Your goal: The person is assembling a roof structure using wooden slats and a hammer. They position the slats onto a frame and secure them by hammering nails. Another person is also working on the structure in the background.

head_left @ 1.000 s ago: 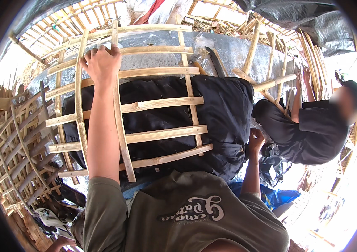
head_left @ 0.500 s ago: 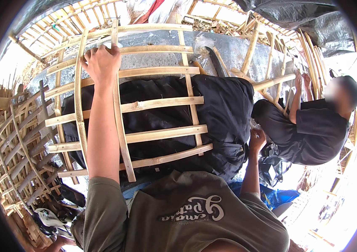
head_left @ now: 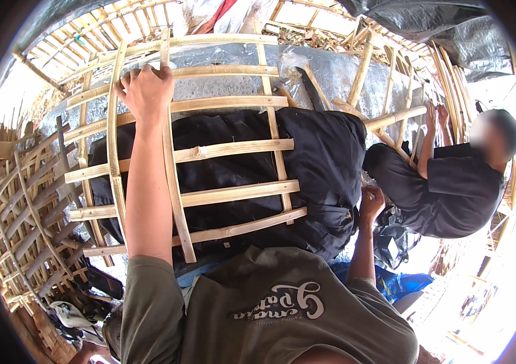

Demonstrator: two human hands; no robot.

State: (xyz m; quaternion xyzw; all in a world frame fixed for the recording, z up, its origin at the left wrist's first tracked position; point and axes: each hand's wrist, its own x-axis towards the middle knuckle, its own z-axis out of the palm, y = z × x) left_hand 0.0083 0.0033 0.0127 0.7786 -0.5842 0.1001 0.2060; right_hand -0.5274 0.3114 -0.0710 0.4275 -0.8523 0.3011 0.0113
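Reaching forward, the left hand [head_left: 147, 92] clasps the frame [head_left: 240, 193] beneath it; the right hand [head_left: 372, 203] curls, grip unclear.

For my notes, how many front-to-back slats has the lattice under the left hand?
4: a far-left slat, one just left of the left forearm, one just right of it, one at far right; none seems hidden.

Bamboo lattice [head_left: 234, 193] lies over black cloth [head_left: 325, 151]. Grey sheet [head_left: 339, 76] beyond — shiny — carries clear plastic [head_left: 294, 59] and a dark strip [head_left: 311, 88].
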